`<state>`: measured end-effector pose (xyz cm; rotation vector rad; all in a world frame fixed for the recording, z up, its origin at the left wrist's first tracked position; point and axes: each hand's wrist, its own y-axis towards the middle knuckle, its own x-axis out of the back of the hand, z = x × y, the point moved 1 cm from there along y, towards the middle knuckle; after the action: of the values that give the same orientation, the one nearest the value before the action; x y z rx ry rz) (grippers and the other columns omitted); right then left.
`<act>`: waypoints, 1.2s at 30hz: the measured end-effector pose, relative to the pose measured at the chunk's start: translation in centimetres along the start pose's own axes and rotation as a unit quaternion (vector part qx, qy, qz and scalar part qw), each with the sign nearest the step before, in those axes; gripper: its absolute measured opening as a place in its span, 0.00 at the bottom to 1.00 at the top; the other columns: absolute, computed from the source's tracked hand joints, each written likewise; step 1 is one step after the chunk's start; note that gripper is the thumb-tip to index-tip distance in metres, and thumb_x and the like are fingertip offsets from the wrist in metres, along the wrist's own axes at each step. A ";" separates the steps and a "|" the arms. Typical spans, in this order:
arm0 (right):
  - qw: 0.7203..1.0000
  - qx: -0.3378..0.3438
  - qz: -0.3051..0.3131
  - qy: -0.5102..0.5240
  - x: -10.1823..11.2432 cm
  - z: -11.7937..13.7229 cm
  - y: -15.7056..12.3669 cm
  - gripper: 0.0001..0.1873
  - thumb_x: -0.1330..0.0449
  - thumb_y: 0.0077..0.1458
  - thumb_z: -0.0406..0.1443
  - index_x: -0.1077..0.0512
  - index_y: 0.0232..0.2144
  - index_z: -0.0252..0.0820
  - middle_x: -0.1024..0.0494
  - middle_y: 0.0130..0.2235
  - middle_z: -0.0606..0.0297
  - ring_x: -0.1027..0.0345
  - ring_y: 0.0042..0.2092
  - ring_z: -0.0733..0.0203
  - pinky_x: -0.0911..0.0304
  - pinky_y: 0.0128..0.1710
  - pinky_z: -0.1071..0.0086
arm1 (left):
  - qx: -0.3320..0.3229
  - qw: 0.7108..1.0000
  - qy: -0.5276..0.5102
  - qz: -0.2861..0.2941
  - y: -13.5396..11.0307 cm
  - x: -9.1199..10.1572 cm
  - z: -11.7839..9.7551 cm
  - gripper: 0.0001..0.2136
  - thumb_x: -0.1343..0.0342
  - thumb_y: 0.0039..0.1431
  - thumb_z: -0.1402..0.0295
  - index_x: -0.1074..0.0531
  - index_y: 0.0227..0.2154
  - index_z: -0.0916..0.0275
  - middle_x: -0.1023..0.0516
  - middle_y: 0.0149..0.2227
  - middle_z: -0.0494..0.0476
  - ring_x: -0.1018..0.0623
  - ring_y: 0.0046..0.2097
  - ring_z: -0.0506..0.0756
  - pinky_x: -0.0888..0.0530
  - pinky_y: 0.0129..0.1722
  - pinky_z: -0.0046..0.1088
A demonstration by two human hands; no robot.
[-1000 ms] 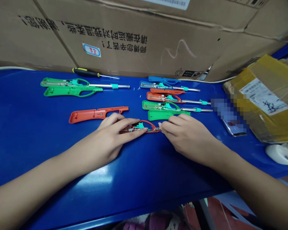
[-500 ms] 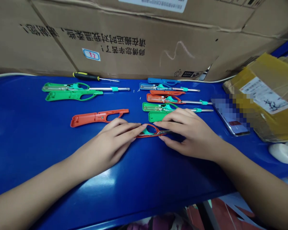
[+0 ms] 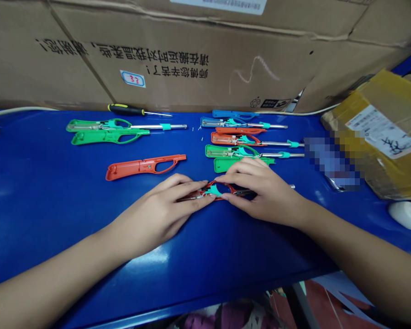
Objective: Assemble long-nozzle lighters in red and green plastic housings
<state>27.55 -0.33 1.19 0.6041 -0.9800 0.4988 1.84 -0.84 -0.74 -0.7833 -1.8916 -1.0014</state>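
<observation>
Grasping open red lighter (image 3: 232, 188) with left hand (image 3: 167, 201) and right hand (image 3: 265, 188), nearer bench edge than loose red shell half (image 3: 133, 168). Best keep level, press teal piece (image 3: 213, 190) evenly, without twisting.

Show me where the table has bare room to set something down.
Bare: the front of the blue table, between the left forearm and right forearm; also the patch left of the loose red shell half, in front of the rear-left green lighter. Crowded: back right, where a blue lighter, red lighter and second green lighter lie close together beside the phone.
</observation>
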 end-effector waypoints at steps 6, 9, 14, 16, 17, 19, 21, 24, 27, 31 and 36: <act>1.000 0.007 0.027 -0.001 0.4 0.2 0.0 0.11 0.40 0.65 0.36 0.23 0.48 0.44 0.20 0.43 0.61 0.31 0.47 0.57 0.43 0.49 0.60 | -0.017 1.000 0.008 -0.012 -0.1 0.1 0.0 0.19 0.48 0.69 0.75 0.28 0.60 0.61 0.24 0.59 0.63 0.27 0.56 0.60 0.23 0.56 0.43; 0.999 0.010 0.031 0.013 0.3 0.3 0.0 0.10 0.42 0.67 0.35 0.23 0.47 0.43 0.19 0.41 0.63 0.31 0.45 0.58 0.42 0.47 0.62 | -0.024 1.000 0.004 -0.020 0.1 0.2 0.0 0.18 0.48 0.69 0.75 0.27 0.59 0.63 0.24 0.58 0.64 0.26 0.55 0.59 0.22 0.56 0.41; 0.999 0.018 0.035 -0.002 0.1 0.3 0.1 0.11 0.44 0.68 0.36 0.22 0.46 0.42 0.19 0.39 0.63 0.31 0.42 0.59 0.43 0.45 0.62 | -0.027 0.999 -0.001 -0.025 0.3 0.3 -0.3 0.17 0.49 0.70 0.73 0.26 0.58 0.64 0.23 0.58 0.63 0.25 0.55 0.58 0.22 0.55 0.38; 0.999 0.020 0.038 -0.011 0.1 0.4 0.1 0.12 0.44 0.68 0.36 0.22 0.46 0.41 0.19 0.39 0.62 0.30 0.42 0.59 0.43 0.45 0.62 | -0.025 0.999 -0.002 -0.024 0.4 0.3 -0.3 0.17 0.49 0.70 0.73 0.26 0.58 0.63 0.23 0.58 0.62 0.25 0.54 0.58 0.22 0.55 0.38; 0.999 0.019 0.038 -0.014 0.0 0.4 0.1 0.12 0.45 0.69 0.36 0.22 0.46 0.41 0.19 0.39 0.62 0.30 0.42 0.59 0.43 0.45 0.63 | -0.024 0.999 -0.002 -0.025 0.4 0.3 -0.2 0.17 0.49 0.70 0.73 0.27 0.58 0.63 0.23 0.58 0.62 0.26 0.54 0.58 0.22 0.55 0.38; 0.999 0.017 0.039 -0.020 0.0 0.5 0.0 0.12 0.45 0.69 0.36 0.22 0.47 0.41 0.19 0.40 0.62 0.30 0.43 0.60 0.43 0.45 0.63 | -0.022 0.999 -0.003 -0.026 0.4 0.2 -0.2 0.17 0.49 0.70 0.73 0.27 0.58 0.63 0.23 0.58 0.62 0.26 0.54 0.58 0.21 0.55 0.39; 0.998 0.020 0.039 -0.033 -0.1 0.5 -0.1 0.13 0.45 0.69 0.36 0.22 0.47 0.41 0.18 0.40 0.61 0.29 0.43 0.59 0.43 0.46 0.62 | -0.022 0.999 -0.002 -0.026 0.5 0.2 -0.2 0.17 0.50 0.70 0.73 0.26 0.58 0.63 0.23 0.58 0.62 0.26 0.54 0.58 0.21 0.54 0.39; 0.995 0.045 0.045 -0.072 0.1 0.4 -0.2 0.14 0.47 0.70 0.36 0.23 0.49 0.40 0.18 0.42 0.59 0.29 0.45 0.56 0.43 0.46 0.60 | -0.024 0.999 0.006 -0.021 0.6 0.3 -0.2 0.17 0.50 0.71 0.73 0.26 0.58 0.64 0.23 0.58 0.63 0.26 0.54 0.59 0.21 0.54 0.41; 0.994 0.057 0.055 -0.069 0.6 0.2 -0.2 0.14 0.46 0.69 0.35 0.24 0.51 0.40 0.18 0.43 0.60 0.30 0.45 0.56 0.42 0.47 0.59 | -0.026 0.999 0.012 -0.015 0.6 0.4 -0.3 0.17 0.51 0.71 0.74 0.27 0.59 0.64 0.23 0.58 0.63 0.25 0.54 0.59 0.20 0.54 0.41; 0.998 0.039 0.043 -0.024 1.7 -0.1 -0.4 0.12 0.42 0.65 0.33 0.24 0.48 0.43 0.20 0.45 0.60 0.31 0.47 0.57 0.40 0.50 0.60 | -0.024 1.000 0.014 -0.015 0.4 0.4 -0.2 0.18 0.50 0.70 0.73 0.28 0.60 0.62 0.23 0.58 0.63 0.24 0.55 0.59 0.20 0.54 0.42; 0.998 0.030 0.045 -0.008 2.2 -0.7 -0.6 0.06 0.39 0.63 0.34 0.22 0.41 0.45 0.22 0.44 0.61 0.32 0.47 0.57 0.39 0.49 0.60 | -0.032 0.999 0.025 -0.016 0.0 0.3 0.1 0.18 0.49 0.69 0.74 0.28 0.60 0.64 0.23 0.59 0.63 0.24 0.57 0.60 0.22 0.57 0.41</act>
<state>29.39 -0.08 2.67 0.6202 -1.0137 0.6066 1.71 -0.75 -0.53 -0.7613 -1.8421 -1.0969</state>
